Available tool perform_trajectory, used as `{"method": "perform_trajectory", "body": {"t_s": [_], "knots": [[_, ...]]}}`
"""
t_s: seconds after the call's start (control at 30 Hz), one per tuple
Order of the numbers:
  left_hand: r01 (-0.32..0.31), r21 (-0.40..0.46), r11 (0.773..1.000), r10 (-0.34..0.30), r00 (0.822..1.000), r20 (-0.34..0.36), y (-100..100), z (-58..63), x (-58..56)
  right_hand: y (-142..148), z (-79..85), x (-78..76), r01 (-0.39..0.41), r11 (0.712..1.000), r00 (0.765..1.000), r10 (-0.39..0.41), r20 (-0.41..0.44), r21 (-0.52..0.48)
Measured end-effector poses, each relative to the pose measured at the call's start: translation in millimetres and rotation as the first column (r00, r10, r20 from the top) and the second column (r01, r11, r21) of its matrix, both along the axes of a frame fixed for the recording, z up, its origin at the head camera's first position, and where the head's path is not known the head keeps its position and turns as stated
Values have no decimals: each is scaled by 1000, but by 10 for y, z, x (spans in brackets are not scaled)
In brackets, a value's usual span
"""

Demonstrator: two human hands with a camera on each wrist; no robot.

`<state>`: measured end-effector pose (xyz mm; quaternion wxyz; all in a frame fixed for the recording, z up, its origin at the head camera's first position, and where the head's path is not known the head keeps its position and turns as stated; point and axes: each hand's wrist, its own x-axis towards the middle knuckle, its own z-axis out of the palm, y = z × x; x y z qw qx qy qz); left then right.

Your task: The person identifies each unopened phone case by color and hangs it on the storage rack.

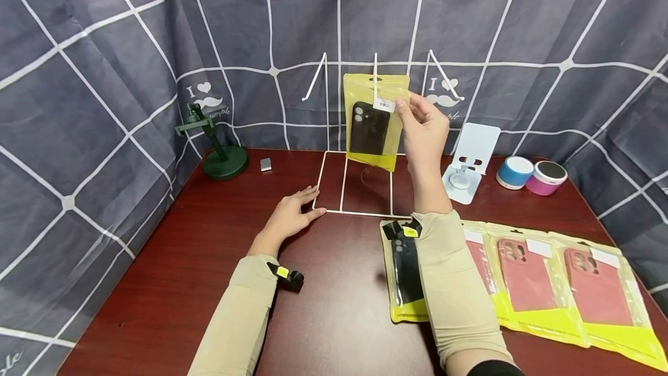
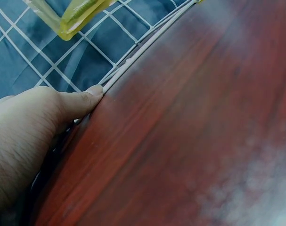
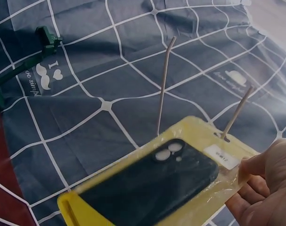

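Sleeve [image 1: 459, 283] outstretched, right grip [image 1: 425, 132] pinching packet [image 1: 369, 129]

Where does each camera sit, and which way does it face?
Head: on the head, facing forward and down at the white rack; left hand, right hand, forearms show.
Left wrist: worn there, facing tabletop and rack's edge; left hand shows.
Right wrist: worn there, facing the bagged black case; right hand shows.
Head and right wrist share the green stand.

Red-brown tbl [image 1: 172, 283] w/ wht rack [image 1: 365, 213]; grn stand [image 1: 225, 162]; bagged ph. cases [image 1: 529, 280]
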<state>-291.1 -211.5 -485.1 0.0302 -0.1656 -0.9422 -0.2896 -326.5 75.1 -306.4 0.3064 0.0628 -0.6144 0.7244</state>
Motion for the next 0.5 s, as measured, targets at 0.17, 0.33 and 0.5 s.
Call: {"method": "perform_trajectory", "body": {"t_s": [0.17, 0.33, 0.5], "knots": [[6, 7, 1000, -6, 1000, -6, 9, 4, 14, 25, -47, -36, 19, 1000, 1000, -19, 12, 9], [7, 11, 1000, -7, 1000, -9, 7, 7, 13, 32, -54, -33, 15, 1000, 1000, -15, 15, 1], [11, 8, 1000, -11, 1000, -20, -5, 12, 8, 42, -53, -34, 3, 1000, 1000, -3, 1, -16]]}}
